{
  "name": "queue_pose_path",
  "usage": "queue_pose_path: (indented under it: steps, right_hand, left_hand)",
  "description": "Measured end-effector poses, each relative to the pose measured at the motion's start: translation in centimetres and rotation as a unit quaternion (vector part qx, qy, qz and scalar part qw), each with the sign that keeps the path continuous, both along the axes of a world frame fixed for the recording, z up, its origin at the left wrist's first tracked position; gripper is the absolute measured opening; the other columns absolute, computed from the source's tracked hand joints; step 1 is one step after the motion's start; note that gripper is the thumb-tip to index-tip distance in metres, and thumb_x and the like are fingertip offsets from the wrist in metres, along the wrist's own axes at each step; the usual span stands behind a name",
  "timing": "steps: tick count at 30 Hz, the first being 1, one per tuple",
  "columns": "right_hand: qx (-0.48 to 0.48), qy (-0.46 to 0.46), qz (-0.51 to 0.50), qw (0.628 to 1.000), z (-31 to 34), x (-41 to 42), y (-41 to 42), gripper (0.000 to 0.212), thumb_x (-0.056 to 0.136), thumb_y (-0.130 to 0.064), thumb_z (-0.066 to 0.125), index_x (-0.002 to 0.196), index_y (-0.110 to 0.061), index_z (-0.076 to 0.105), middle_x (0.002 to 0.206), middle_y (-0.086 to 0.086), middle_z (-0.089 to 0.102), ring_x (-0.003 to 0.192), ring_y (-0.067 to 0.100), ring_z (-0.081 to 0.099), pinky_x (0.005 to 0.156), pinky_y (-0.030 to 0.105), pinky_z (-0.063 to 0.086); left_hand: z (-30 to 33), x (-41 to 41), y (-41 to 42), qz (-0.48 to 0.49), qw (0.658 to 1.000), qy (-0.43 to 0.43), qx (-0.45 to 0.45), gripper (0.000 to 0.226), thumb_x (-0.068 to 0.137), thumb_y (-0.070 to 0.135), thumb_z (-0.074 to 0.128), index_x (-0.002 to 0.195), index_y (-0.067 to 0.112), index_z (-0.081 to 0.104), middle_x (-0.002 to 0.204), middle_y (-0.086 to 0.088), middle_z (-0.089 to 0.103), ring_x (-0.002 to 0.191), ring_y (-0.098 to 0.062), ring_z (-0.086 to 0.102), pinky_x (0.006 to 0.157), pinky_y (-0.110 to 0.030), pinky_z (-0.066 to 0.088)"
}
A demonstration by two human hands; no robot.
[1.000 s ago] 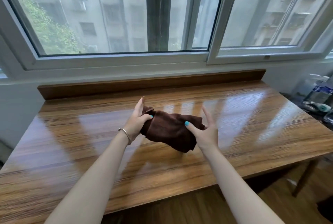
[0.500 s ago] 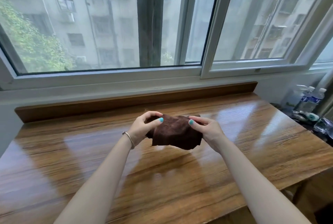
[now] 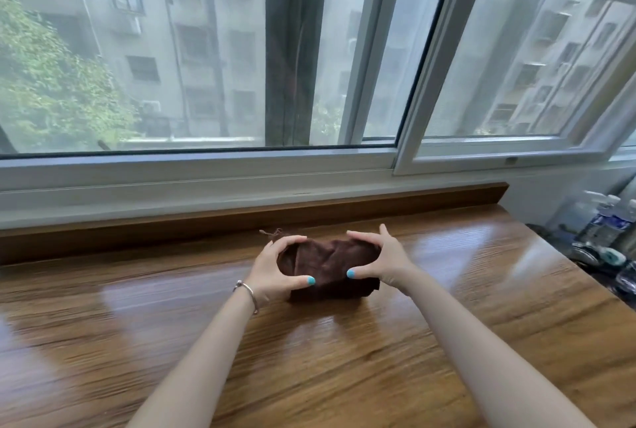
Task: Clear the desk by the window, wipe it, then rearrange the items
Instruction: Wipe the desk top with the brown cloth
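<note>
Glossy wood-grain desk [image 3: 344, 376] filled the lower view, its top shiny with window reflections. Two bare forearms reached forward over the desk's near edge. Silver bangle bracelet [image 3: 248, 291] sat on the left wrist. Left hand [image 3: 272, 269] gripped the left end of a dark brown folded cloth [image 3: 327, 267], thumb curled onto the front, fingers hooked over the top edge. Right hand [image 3: 382, 260] gripped the cloth's right end the same way, thumb on the front, fingers over the top. Both thumbs had teal nail polish. Hands were apart, one at each end, both clamped on the cloth. Cloth was bunched between them toward the desk's back edge, roughly mid-width; lower edge looked to touch the desk, not certain. A loose thread stuck out at its upper left. Behind the cloth, a raised wooden lip [image 3: 378, 202] ran along the desk's back edge. Right of the desk, clear plastic bottles with blue labels [image 3: 605, 221] stood in a blurred cluster. Beyond the lip, white-framed sliding window [image 3: 406, 152], with grey apartment blocks and a green tree [image 3: 51, 83] outside.
</note>
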State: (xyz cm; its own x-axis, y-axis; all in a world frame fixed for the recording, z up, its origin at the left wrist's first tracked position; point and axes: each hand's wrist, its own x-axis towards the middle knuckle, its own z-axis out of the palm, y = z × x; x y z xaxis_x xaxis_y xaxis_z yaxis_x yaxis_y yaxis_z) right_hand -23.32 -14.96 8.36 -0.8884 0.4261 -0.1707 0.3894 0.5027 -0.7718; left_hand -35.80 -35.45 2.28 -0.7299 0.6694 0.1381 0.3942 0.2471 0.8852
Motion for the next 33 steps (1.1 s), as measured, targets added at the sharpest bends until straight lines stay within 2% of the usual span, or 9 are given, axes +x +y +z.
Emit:
queue_pose_path:
  steps: [5,8,10,14,16,20,23,29,33]
  right_hand:
    - [0.026,0.023,0.023,0.999,0.8,-4.0,1.7,0.072,0.068,-0.006,0.085,0.126,-0.040,0.060,0.161,0.015,0.005,0.146,0.028,0.019,0.112,0.030,0.028]
    - [0.047,0.077,0.049,0.995,2.0,-6.9,3.1,0.064,0.070,-0.007,0.083,0.122,-0.038,0.062,0.162,0.010,0.008,0.146,0.028,0.020,0.113,0.031,0.027]
    - [0.059,0.116,0.061,0.990,2.7,-8.6,3.9,0.060,0.072,-0.007,0.082,0.120,-0.037,0.063,0.161,0.008,0.010,0.146,0.025,0.021,0.113,0.029,0.025]
    - [0.058,0.148,0.071,0.985,2.2,-11.0,5.4,0.056,0.074,-0.005,0.080,0.120,-0.033,0.065,0.161,0.006,0.012,0.146,0.020,0.019,0.106,0.017,0.020]
    - [0.053,0.130,0.076,0.987,0.2,-11.2,6.0,0.055,0.075,-0.004,0.079,0.120,-0.030,0.066,0.161,0.005,0.011,0.147,0.020,0.018,0.106,0.017,0.018]
    - [0.025,0.081,0.085,0.993,-4.3,-10.2,6.4,0.049,0.074,-0.008,0.081,0.113,-0.035,0.067,0.162,0.000,0.008,0.148,0.019,0.013,0.114,0.028,0.019]
    - [0.037,0.114,0.096,0.988,-5.4,-9.8,6.9,0.046,0.072,-0.010,0.083,0.107,-0.037,0.068,0.162,-0.001,0.006,0.148,0.017,0.013,0.112,0.025,0.017]
    - [0.052,0.134,0.071,0.987,-6.7,-8.6,6.5,0.050,0.069,-0.018,0.086,0.111,-0.038,0.066,0.162,0.003,-0.003,0.148,0.017,0.012,0.115,0.028,0.025]
    - [0.055,0.096,0.054,0.992,-7.1,-8.2,5.8,0.048,0.072,-0.021,0.084,0.115,-0.035,0.067,0.162,-0.001,-0.005,0.147,0.017,0.016,0.104,0.016,0.021]
  left_hand:
    - [0.2,-1.0,1.3,0.067,0.997,0.015,0.021,0.072,0.059,0.023,0.089,0.115,0.042,0.048,0.124,0.004,0.049,0.114,-0.009,0.046,0.104,-0.027,0.038]
    - [2.0,-1.9,2.4,0.115,0.989,0.068,0.056,0.072,0.061,0.016,0.087,0.119,0.034,0.048,0.118,0.012,0.049,0.115,-0.008,0.043,0.105,-0.020,0.030]
    - [3.1,-2.9,3.2,0.144,0.981,0.101,0.078,0.072,0.063,0.014,0.086,0.121,0.032,0.048,0.119,0.008,0.049,0.115,-0.007,0.042,0.103,-0.015,0.027]
    - [3.2,-4.7,4.7,0.164,0.976,0.132,0.062,0.072,0.065,0.012,0.084,0.125,0.030,0.048,0.125,0.002,0.049,0.116,-0.008,0.041,0.105,-0.019,0.029]
    - [1.7,-4.8,5.2,0.158,0.981,0.110,0.026,0.070,0.065,0.010,0.083,0.125,0.025,0.050,0.124,-0.001,0.047,0.114,-0.009,0.040,0.105,-0.020,0.029]
    - [-1.8,-3.7,5.7,0.153,0.985,0.073,-0.037,0.065,0.064,0.010,0.084,0.118,0.027,0.052,0.119,-0.001,0.048,0.111,-0.011,0.043,0.106,-0.027,0.034]
    - [-2.6,-3.9,5.6,0.174,0.983,0.050,-0.035,0.068,0.063,0.014,0.085,0.116,0.036,0.049,0.121,-0.003,0.048,0.111,-0.010,0.045,0.102,-0.020,0.032]
    - [-2.1,-4.6,5.3,0.173,0.979,-0.006,-0.105,0.073,0.066,0.024,0.085,0.130,0.028,0.049,0.118,-0.001,0.039,0.107,-0.010,0.044,0.098,-0.016,0.031]
    - [-1.9,-4.9,4.9,0.167,0.975,-0.016,-0.146,0.076,0.068,0.031,0.084,0.133,0.028,0.045,0.117,0.001,0.036,0.105,-0.010,0.042,0.095,-0.015,0.031]
